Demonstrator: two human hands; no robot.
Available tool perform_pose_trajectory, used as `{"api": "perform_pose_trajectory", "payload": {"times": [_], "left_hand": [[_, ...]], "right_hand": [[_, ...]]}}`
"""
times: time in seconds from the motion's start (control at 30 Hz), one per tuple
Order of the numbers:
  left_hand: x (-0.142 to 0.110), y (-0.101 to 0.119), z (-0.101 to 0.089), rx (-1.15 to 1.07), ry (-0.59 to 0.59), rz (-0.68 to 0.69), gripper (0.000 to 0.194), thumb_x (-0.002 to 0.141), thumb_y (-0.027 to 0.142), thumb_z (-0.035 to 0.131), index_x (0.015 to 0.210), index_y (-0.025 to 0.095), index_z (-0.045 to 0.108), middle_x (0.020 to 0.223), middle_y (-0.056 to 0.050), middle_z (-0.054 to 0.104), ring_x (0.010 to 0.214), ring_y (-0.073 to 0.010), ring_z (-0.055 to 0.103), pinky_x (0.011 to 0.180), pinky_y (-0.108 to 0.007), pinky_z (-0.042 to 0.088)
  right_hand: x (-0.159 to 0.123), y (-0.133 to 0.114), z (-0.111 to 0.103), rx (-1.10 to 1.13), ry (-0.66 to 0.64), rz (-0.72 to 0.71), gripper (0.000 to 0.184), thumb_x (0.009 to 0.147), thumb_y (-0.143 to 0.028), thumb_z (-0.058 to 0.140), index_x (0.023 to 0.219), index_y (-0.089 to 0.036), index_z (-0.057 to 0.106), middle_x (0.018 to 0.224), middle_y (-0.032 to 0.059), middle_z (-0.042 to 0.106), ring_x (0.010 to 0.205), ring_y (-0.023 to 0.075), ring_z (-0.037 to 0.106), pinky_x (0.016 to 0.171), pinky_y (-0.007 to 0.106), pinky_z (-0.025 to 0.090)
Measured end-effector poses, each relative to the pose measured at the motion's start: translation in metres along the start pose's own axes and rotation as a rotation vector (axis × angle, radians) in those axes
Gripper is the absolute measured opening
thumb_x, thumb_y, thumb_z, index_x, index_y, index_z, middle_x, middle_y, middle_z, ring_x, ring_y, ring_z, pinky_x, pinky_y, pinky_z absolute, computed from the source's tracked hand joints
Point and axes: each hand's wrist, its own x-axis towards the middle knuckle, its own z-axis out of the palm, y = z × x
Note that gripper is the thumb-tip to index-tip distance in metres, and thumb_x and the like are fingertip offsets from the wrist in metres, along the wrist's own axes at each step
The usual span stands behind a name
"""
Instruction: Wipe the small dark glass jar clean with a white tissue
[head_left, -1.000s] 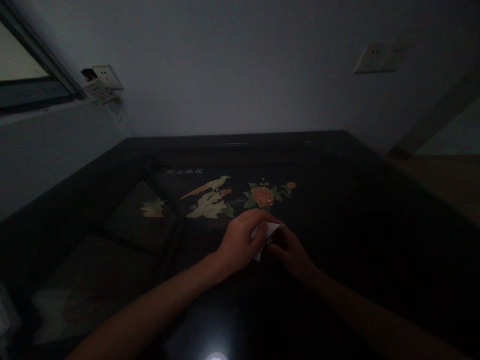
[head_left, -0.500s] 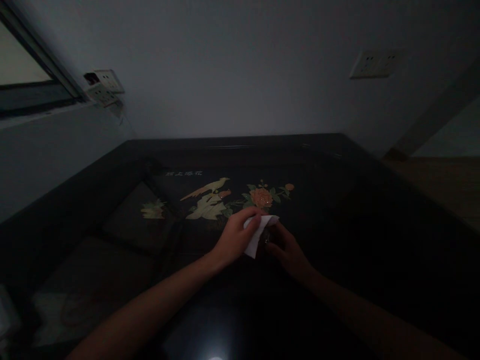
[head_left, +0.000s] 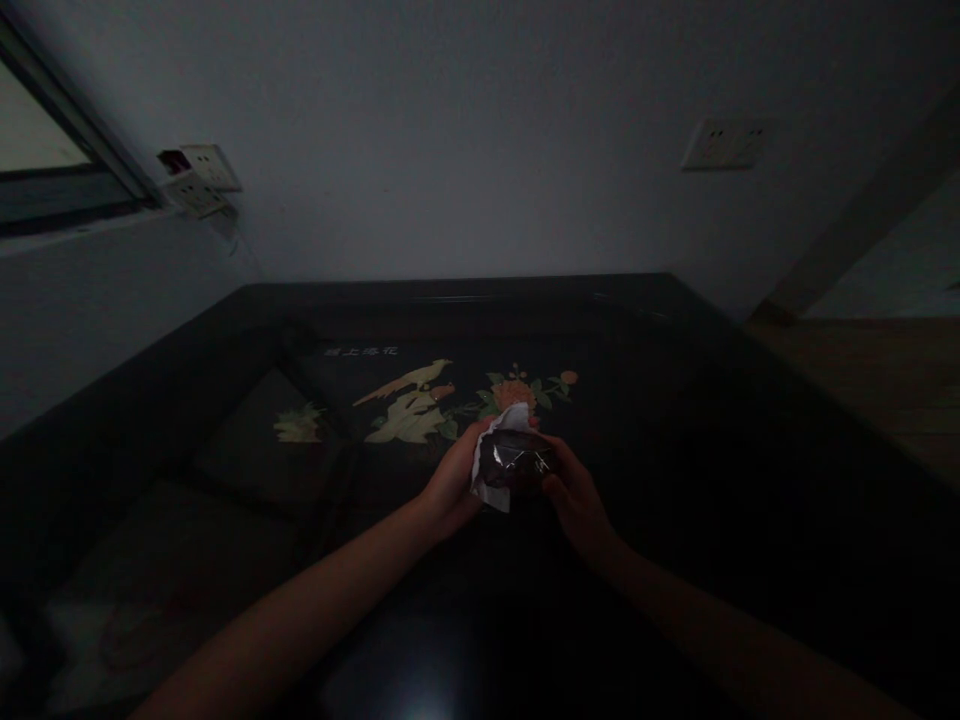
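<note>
A dark, shiny, glass-like round object (head_left: 516, 458) is held between my hands above the black table, with light glinting off its faceted side. My left hand (head_left: 452, 492) is closed on a white tissue (head_left: 494, 497), which wraps around the left and far sides of the object. On the right, my right hand (head_left: 579, 500) grips the object's edge, thumb on the near side. The fingers behind and under it are mostly hidden. Dim light leaves the exact kind of object unclear.
The glossy black table (head_left: 450, 320) bears a bird-and-flower picture (head_left: 409, 410) and reflects the surroundings. Its far edge meets a pale wall (head_left: 465, 150). Wall sockets (head_left: 724, 145) are at the right, with more sockets (head_left: 199, 180) at the left beside a window (head_left: 45, 130).
The dark object has turned so its shiny side faces me. My left hand has shifted from pinching the tissue over it to cupping its left side with the tissue.
</note>
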Motion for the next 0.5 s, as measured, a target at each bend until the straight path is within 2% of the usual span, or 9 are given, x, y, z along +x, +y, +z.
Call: {"api": "perform_pose_trajectory", "payload": {"times": [0.1,0.27,0.5], "left_hand": [[0.001,-0.003,0.001,-0.085,0.034,0.01,0.033,0.091,0.033,0.04,0.093,0.014,0.066,0.08,-0.005,0.069,0.076,-0.0168,0.064,0.074,-0.028,0.049],[0.0,-0.004,0.004,-0.211,0.139,-0.058,0.035,0.095,0.03,0.036,0.086,0.012,0.064,0.074,-0.004,0.067,0.066,-0.0142,0.062,0.068,-0.026,0.048],[0.001,-0.014,-0.003,-0.295,0.111,-0.006,0.031,0.095,0.029,0.04,0.095,0.01,0.064,0.082,-0.005,0.069,0.073,-0.0155,0.063,0.078,-0.028,0.048]], "right_hand": [[0.001,0.001,0.0,-0.01,0.025,-0.014,0.055,0.078,-0.061,0.058,0.116,-0.022,0.051,0.113,0.0097,0.063,0.104,0.0244,0.061,0.088,0.036,0.049],[0.004,0.01,-0.002,-0.055,0.071,-0.016,0.053,0.081,-0.055,0.058,0.124,-0.026,0.05,0.127,0.0091,0.058,0.118,0.0259,0.053,0.1,0.041,0.042],[0.001,0.013,-0.002,-0.123,-0.036,-0.052,0.062,0.085,-0.055,0.051,0.139,-0.029,0.034,0.148,0.0078,0.036,0.137,0.0254,0.031,0.113,0.044,0.025]]}}
